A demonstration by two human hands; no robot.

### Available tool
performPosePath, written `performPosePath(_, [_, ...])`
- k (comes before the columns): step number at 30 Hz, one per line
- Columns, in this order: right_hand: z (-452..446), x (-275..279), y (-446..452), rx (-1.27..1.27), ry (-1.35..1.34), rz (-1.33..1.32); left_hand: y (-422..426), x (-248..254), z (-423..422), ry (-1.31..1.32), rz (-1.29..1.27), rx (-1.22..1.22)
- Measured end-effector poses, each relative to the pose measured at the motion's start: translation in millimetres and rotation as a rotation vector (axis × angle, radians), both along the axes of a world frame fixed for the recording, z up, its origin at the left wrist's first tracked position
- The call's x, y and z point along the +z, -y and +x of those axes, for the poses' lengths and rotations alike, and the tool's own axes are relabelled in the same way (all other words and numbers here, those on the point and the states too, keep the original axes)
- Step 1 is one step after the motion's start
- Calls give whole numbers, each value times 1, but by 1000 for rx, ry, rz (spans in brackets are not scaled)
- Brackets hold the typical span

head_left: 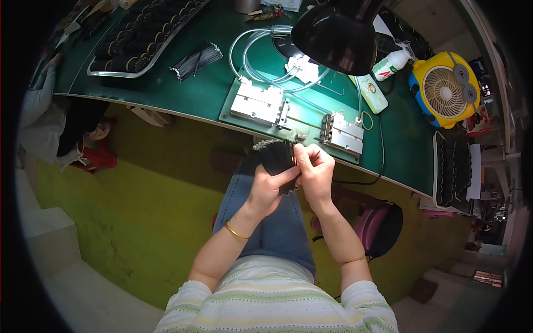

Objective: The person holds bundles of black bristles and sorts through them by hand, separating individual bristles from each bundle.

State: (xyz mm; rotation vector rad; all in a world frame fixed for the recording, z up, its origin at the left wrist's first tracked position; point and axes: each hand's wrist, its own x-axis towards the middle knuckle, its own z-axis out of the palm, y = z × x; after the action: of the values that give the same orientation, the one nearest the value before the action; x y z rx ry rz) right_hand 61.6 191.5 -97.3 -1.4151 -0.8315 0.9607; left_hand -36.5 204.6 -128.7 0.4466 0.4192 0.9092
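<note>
My left hand (267, 187) is wrapped round a thick bundle of black wires (275, 158), thumb across its front. The wires' pale ends fan out at the top left, above the lap. At the bundle's right edge, my right hand (314, 169) is closed in a pinch, thumb against forefinger. Whether it grips one of the wires is hidden by the fingers. Just beyond the hands, on the table's front edge, stand two metal fixtures, the left fixture (258, 102) and the right fixture (343, 133).
A loose wire bundle (196, 60) lies on the green table (150, 91), near a tray of black coils (133, 39). Clear tubing (244, 50) loops behind the fixtures under a black lamp (336, 36). A yellow fan (446, 90) and spray bottle (390, 65) stand right. Another person's sleeve (39, 105) shows left.
</note>
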Motion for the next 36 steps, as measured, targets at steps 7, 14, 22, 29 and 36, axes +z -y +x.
performPosePath(7, [-1, 1, -2, -12, -41, -22, 4, 0, 3, -12, -15, 62])
performPosePath(14, [2, -1, -7, -38, -138, -70, 0, -5, 4, -27, -24, 52])
performPosePath(22, [5, 1, -10, -41, -155, -94, -2, -2, 9, -33, -42, 58])
performPosePath(29, [3, 1, -7, -38, -84, -74, 1, -5, 6, -28, -38, 55])
performPosePath(36, [0, 2, -3, -20, 23, 6, 2, 1, 3, -30, -57, 51])
